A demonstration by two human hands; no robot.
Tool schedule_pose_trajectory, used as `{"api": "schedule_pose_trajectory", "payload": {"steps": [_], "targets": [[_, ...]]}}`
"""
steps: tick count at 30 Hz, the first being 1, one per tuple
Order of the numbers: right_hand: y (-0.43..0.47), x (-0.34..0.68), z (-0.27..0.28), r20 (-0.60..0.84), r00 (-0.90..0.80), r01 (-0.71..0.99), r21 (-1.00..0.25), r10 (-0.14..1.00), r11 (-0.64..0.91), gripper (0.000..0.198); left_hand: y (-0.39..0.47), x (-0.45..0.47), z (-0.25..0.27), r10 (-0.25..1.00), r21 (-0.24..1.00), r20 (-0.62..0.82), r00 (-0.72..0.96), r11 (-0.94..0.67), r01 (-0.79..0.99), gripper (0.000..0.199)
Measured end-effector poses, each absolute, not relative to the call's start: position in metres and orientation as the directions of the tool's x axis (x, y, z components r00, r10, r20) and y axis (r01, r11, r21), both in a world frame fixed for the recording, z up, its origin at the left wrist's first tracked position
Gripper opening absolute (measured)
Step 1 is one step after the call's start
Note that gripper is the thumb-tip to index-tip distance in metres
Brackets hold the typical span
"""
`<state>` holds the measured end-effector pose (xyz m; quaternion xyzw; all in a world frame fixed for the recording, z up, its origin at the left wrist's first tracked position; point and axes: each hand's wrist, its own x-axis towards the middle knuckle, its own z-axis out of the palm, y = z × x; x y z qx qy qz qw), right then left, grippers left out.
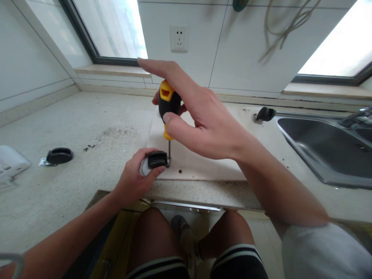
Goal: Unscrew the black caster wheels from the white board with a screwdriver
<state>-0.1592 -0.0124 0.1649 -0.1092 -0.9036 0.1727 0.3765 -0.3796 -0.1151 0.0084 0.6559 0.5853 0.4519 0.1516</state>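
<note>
A right hand (203,120) grasps an upright stubby black-and-yellow screwdriver (167,112), while at its seven o'clock the left hand (135,176) clenches a small black caster wheel (157,159) on a pale wooden board (209,162).

1. One stubby black-and-yellow screwdriver (167,108), upright on the pale wooden board (209,155).
2. Three black round plastic casters: one (157,159) at the board's near left corner, one (59,155) well left of the board, one (265,114) at its far right corner.
3. One steel sink (325,143), right of the board.
4. One white wall socket (179,38), above the board.
</note>
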Motion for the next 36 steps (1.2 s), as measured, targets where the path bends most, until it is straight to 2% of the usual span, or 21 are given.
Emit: {"api": "schedule_pose_trajectory", "payload": {"steps": [3, 6, 9, 14, 21, 26, 30, 32, 35, 36], "targets": [[-0.01, -0.159, 0.161, 0.667, -0.666, 0.138, -0.331, 0.334, 0.934, 0.037, -0.115, -0.38, 0.006, 0.908, 0.726, 0.41, -0.09, -0.265, 0.634, 0.035], [-0.01, -0.159, 0.159, 0.759, -0.554, 0.203, -0.276, 0.343, 0.939, 0.021, -0.114, -0.38, 0.004, 0.909, 0.729, 0.406, -0.093, -0.26, 0.633, 0.036], [-0.012, -0.159, 0.159, 0.798, -0.517, 0.183, -0.252, 0.311, 0.95, 0.018, -0.114, -0.38, 0.004, 0.913, 0.736, 0.397, -0.093, -0.256, 0.627, 0.037], [-0.015, -0.164, 0.155, 0.757, -0.58, 0.142, -0.268, 0.299, 0.953, 0.014, -0.114, -0.381, 0.003, 0.913, 0.733, 0.399, -0.088, -0.26, 0.628, 0.037], [-0.01, -0.173, 0.14, 0.772, -0.572, 0.132, -0.246, 0.277, 0.96, 0.017, -0.114, -0.381, 0.003, 0.912, 0.729, 0.401, -0.082, -0.264, 0.632, 0.036], [-0.016, -0.169, 0.148, 0.739, -0.614, 0.175, -0.215, 0.277, 0.961, 0.003, -0.114, -0.381, 0.002, 0.91, 0.729, 0.407, -0.076, -0.274, 0.628, 0.036], [-0.025, -0.162, 0.164, 0.668, -0.697, 0.179, -0.189, 0.26, 0.966, 0.021, -0.114, -0.382, 0.001, 0.904, 0.723, 0.419, -0.078, -0.281, 0.631, 0.035], [-0.03, -0.159, 0.171, 0.623, -0.74, 0.137, -0.231, 0.255, 0.963, 0.016, -0.114, -0.383, 0.0, 0.902, 0.72, 0.425, -0.078, -0.285, 0.633, 0.036], [-0.033, -0.156, 0.18, 0.538, -0.787, 0.132, -0.332, 0.302, 0.934, 0.036, -0.113, -0.384, -0.002, 0.899, 0.722, 0.432, -0.067, -0.3, 0.624, 0.039], [-0.034, -0.155, 0.181, 0.517, -0.797, 0.141, -0.344, 0.313, 0.928, 0.034, -0.113, -0.385, -0.002, 0.899, 0.723, 0.433, -0.063, -0.305, 0.619, 0.04]]}}
